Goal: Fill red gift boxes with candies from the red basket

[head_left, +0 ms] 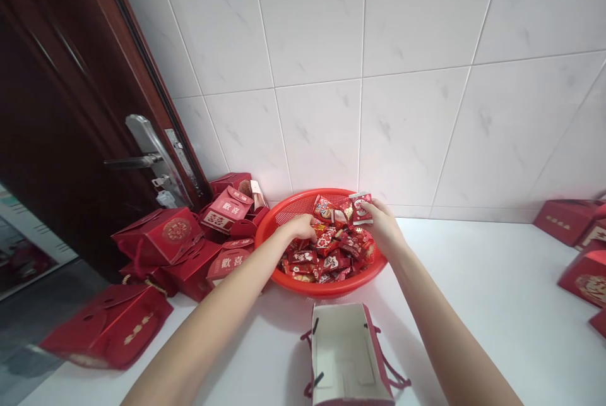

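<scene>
A red plastic basket [322, 290] stands against the tiled wall, holding many red-wrapped sweets [331, 261]. My left hand [302, 229] reaches over its left side, fingers curled down among the sweets; whatever the fingertips grip is hidden. At the basket's right rear, my right hand [382, 224] pinches a red and white packet [361, 209] between thumb and fingers. In front of the basket, between my forearms, an open box [345, 355] with dark red cord handles shows its bare pale inside.
Closed red gift boxes [175, 231] are piled at the left, with one box [111, 324] near the table's left edge. More red boxes [563, 220] sit at the far right. A dark door [61, 65] with a metal handle [151, 153] is at the left.
</scene>
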`<state>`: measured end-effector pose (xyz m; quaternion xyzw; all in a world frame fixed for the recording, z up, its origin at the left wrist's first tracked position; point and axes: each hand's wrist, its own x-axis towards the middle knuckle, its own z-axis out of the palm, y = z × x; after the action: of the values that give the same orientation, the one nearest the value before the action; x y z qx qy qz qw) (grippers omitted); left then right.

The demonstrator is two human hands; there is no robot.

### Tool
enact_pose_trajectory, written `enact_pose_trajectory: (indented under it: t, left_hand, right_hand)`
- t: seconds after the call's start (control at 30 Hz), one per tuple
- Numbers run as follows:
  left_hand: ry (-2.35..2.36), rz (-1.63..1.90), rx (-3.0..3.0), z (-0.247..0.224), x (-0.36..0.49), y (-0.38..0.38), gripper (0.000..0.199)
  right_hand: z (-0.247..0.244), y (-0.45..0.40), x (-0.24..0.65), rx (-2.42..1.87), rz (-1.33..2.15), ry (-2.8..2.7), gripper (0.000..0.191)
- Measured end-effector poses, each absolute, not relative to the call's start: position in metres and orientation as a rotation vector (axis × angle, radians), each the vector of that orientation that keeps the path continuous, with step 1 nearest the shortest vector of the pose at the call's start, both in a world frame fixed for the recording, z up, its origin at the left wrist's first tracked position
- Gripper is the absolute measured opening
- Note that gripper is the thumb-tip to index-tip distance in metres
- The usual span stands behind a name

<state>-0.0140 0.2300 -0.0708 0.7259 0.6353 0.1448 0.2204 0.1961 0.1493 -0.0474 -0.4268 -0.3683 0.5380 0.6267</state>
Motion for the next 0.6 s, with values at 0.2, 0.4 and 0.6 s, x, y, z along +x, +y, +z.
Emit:
enact_pose_trajectory:
  t: [0.2,0.4,0.6]
  left_hand:
    - [1.764,0.188,1.965,-0.068,-0.015,0.232,0.017]
    - [1.778,0.077,1.913,-0.061,-0.014,0.239,0.024]
    - [1.861,-0.070,1.856,-0.044,-0.008,0.252,0.028]
  right_hand:
    - [-0.046,0.147,0.197,-0.959,1.240,-0.848,0.012]
    - [-0.045,0.146,0.197,-0.963,1.241,-0.838,0.013]
    - [-0.045,0.147,0.195,-0.973,1.234,-0.825,0.017]
